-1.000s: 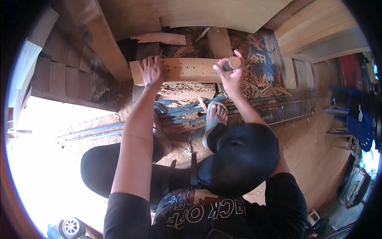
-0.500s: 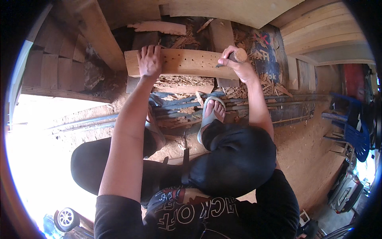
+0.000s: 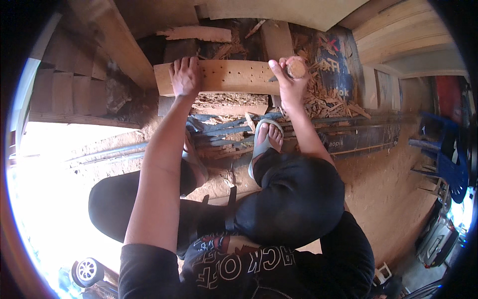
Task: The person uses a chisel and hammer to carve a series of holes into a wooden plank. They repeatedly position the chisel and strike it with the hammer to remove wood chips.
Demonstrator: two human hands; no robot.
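- At eleven o'clock, the left hand (image 3: pixel 186 77) lies over the board's near-left end, fingers slightly spread, much where it was half a second ago.
- Toward twelve, the pale wooden board (image 3: pixel 231 78), dotted with small holes, lies crosswise, barely shifted.
- Around one o'clock, the right hand (image 3: pixel 294 89) has its fingers curled round a wooden-handled tool (image 3: pixel 297 69); the thumb, tucked in before, now sticks out.
- At two, wood chips (image 3: pixel 318 102) lie scattered.
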